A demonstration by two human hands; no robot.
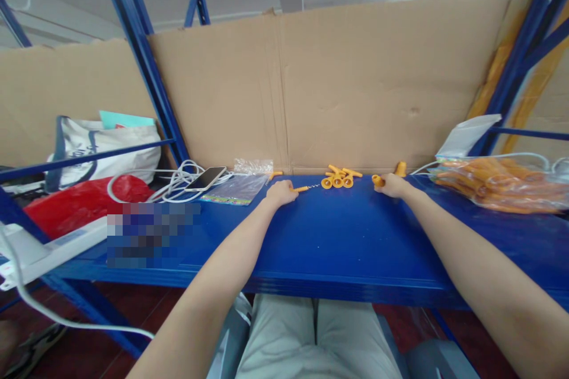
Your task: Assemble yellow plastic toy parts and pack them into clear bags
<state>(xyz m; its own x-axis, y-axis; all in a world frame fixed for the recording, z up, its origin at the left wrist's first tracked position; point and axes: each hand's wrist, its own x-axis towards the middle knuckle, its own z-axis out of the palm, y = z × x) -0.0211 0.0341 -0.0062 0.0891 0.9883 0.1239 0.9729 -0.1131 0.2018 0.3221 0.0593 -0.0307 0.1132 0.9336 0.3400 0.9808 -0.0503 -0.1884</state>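
My left hand (281, 193) is closed around the orange handle of a small corkscrew (303, 189), whose metal spiral points right over the blue shelf (329, 243). On the right, my right hand (393, 186) grips an orange plastic piece (377, 180) with a round end facing left. Just behind that hand stands another orange piece (401, 168). Between the hands lies a small pile of orange parts (337, 182), several with round open ends toward me. One more thin orange part (275, 174) rests behind my left hand.
A clear bag of orange parts (502, 183) lies at right. To the left are a clear plastic packet (235, 188), a phone (207, 179), white cables (178, 185), a red bag (84, 204) and a power strip (66, 246). Cardboard (355, 83) walls the back.
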